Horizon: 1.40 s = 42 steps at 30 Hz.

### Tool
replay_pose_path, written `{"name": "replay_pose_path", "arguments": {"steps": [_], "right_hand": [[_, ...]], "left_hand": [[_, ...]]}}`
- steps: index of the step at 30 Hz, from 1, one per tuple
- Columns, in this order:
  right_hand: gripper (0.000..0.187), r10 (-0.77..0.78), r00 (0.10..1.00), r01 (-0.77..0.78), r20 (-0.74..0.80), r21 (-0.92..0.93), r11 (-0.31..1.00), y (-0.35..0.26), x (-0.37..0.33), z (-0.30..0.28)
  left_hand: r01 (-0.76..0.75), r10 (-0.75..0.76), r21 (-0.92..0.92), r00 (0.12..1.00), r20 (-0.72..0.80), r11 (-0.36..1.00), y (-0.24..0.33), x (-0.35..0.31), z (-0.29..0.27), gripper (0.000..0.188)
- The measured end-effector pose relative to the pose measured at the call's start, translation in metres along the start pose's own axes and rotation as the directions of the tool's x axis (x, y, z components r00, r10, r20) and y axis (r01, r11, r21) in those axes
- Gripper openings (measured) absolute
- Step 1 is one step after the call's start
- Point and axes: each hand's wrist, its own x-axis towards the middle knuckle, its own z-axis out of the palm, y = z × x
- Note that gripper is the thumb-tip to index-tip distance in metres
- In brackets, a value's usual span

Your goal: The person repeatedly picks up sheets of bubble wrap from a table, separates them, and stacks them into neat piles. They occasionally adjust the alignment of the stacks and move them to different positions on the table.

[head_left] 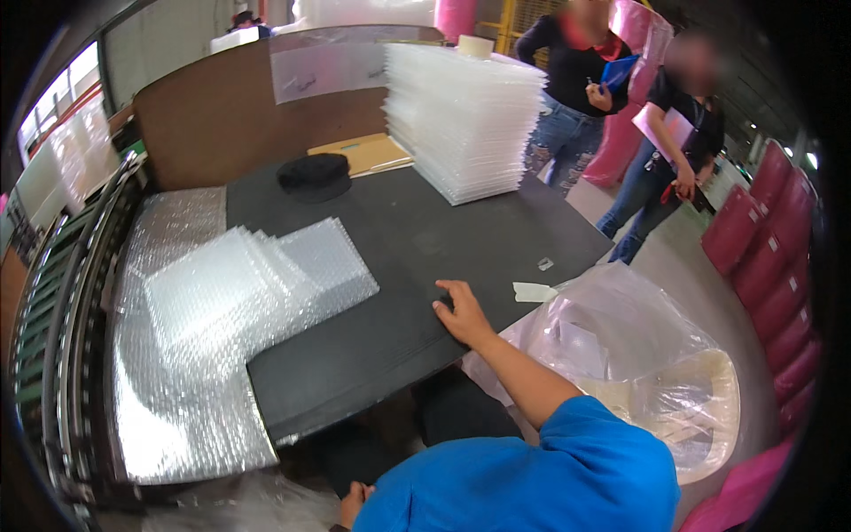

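My right hand [463, 314] rests on the black tabletop [417, 235] near its front edge, thumb and forefinger apart, holding nothing. Low by my body is my left hand [355, 502], off the table; most of its fingers are hidden. To the left, several clear bubble-wrap pouches [266, 275] lie fanned in an overlapping pile. They sit partly on the tabletop and partly on a long bubble-wrap sheet [164, 426]. A tall stack of bubble-wrap pouches [461, 124] stands at the back right, with a tape roll [476, 46] on top.
Rollers [66, 310] run along the left side. A black cap [314, 176] and brown envelopes [363, 154] lie before a brown board [222, 106]. At the right are a paper scrap [534, 292], a plastic-lined bin [722, 390] and pink rolls [771, 266]. Two people [576, 89] stand beyond.
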Motion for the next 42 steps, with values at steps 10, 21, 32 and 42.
{"name": "replay_pose_path", "arguments": {"steps": [10,21,32,42], "right_hand": [[0.059,-0.049,0.990,0.095,0.131,-0.380,0.920,-0.012,0.002,0.003],[0.081,0.044,0.998,-0.058,-0.044,-0.412,0.909,0.000,0.006,0.005],[0.073,0.031,0.997,-0.007,0.069,-0.318,0.948,-0.005,0.006,0.002],[0.070,-0.078,0.997,0.073,-0.009,-0.282,0.957,0.006,0.004,0.004]], "left_hand": [[-0.203,0.139,0.289,0.964,0.225,0.936,0.030,0.059,-0.011,0.051],[-0.227,0.148,0.487,0.969,0.196,0.843,0.034,0.111,-0.022,0.059],[-0.159,0.162,0.596,0.986,0.049,0.787,0.023,0.139,-0.003,0.069],[-0.085,0.244,0.497,0.933,-0.263,0.864,-0.005,0.165,-0.015,0.066]]}}
